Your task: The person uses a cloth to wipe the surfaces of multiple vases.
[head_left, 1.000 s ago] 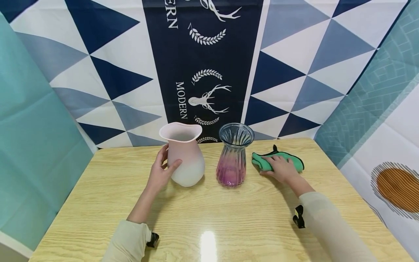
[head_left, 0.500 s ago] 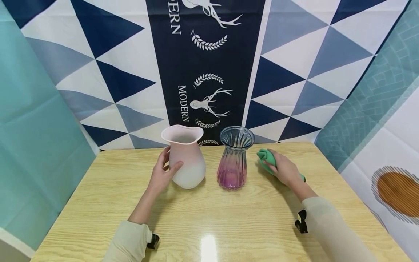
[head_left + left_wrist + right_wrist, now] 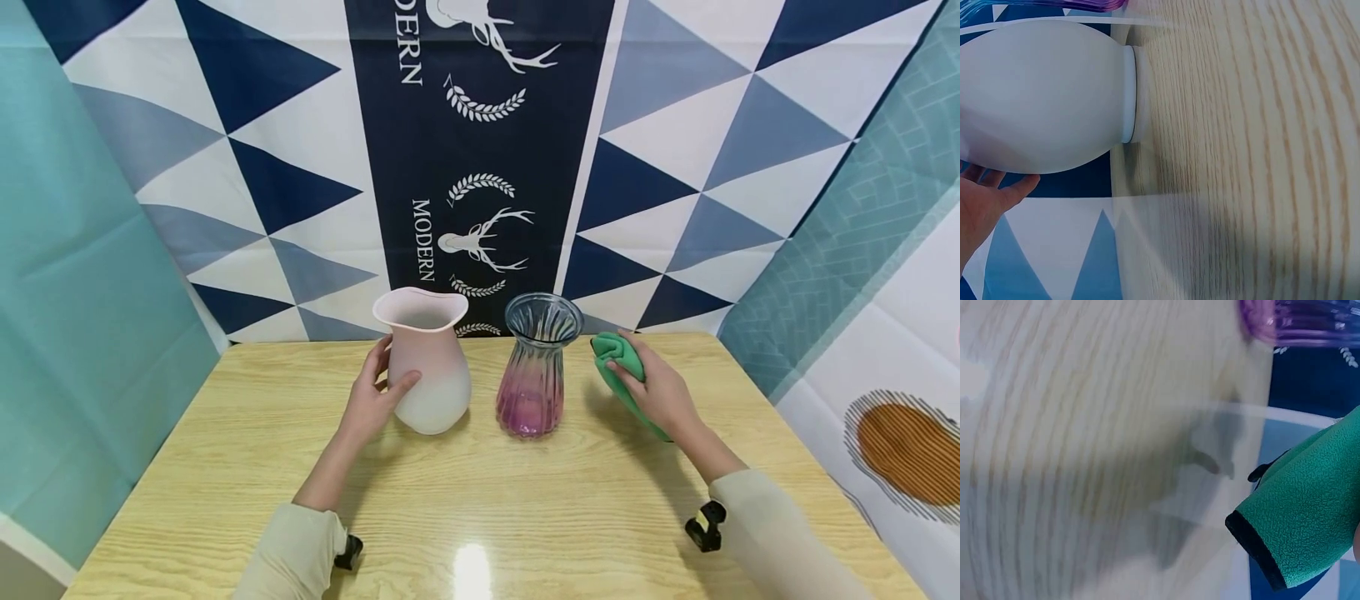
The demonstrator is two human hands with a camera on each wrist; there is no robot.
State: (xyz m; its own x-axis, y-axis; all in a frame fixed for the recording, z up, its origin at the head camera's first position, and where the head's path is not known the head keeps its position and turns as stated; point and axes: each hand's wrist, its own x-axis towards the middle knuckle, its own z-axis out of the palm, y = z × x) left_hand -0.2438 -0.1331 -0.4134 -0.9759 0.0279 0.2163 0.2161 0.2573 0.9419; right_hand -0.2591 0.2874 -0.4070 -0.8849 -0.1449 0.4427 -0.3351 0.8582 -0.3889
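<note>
A frosted vase (image 3: 431, 379), pink at its wavy mouth and white below, stands upright toward the back of the table. My left hand (image 3: 367, 400) grips its left side, thumb across the front and fingers reaching behind. In the left wrist view, fingertips touch the vase's belly (image 3: 1041, 100) above its base. My right hand (image 3: 663, 393) holds a bunched green cloth (image 3: 619, 360) above the table, to the right of a ribbed glass vase (image 3: 530, 387), blue on top and purple below. The black-edged cloth (image 3: 1310, 506) hangs over its shadow in the right wrist view.
The wooden table (image 3: 465, 500) ends at the back against a patterned fabric wall (image 3: 480, 150). Teal fabric (image 3: 82, 275) lines the left side. The glass vase stands close between the frosted vase and the cloth.
My right hand has gathered the green cloth from where it lay and raised it off the table. My left hand has stayed on the frosted vase. The head view has shifted slightly.
</note>
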